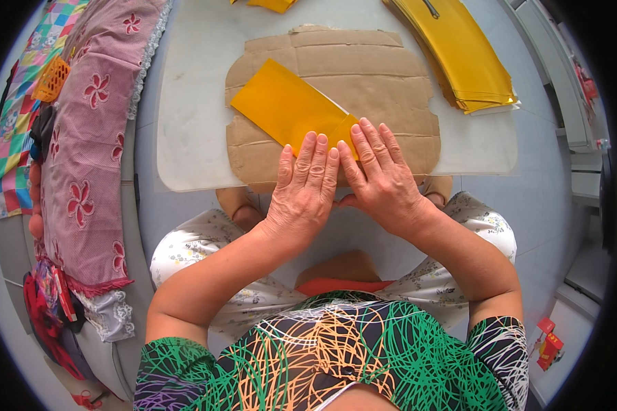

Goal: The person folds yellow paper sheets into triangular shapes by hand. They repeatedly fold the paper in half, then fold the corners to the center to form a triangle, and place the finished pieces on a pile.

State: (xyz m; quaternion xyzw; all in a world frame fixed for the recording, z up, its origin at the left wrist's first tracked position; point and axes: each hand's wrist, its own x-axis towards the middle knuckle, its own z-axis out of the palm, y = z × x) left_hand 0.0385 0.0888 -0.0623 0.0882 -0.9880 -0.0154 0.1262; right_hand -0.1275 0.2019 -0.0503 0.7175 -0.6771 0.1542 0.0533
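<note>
A folded sheet of golden-yellow paper (288,105) lies slantwise on a flattened piece of brown cardboard (370,61). At its near right end a flap (347,128) is folded over, and a thin white edge shows along the upper side. My left hand (306,185) rests palm down, its fingertips on the paper's near edge. Beside it my right hand (383,177) lies flat with fingertips on the folded end. Both hands have straight fingers and grip nothing. The paper's nearest corner is partly hidden beneath the fingers.
The cardboard lies on a pale tabletop (195,128) with rounded corners. A thick stack of yellow paper sheets (468,67) sits at the right, a dark metal tool (432,9) on top. More yellow paper (272,4) shows at the far edge. A pink flowered cloth (97,128) covers furniture at left.
</note>
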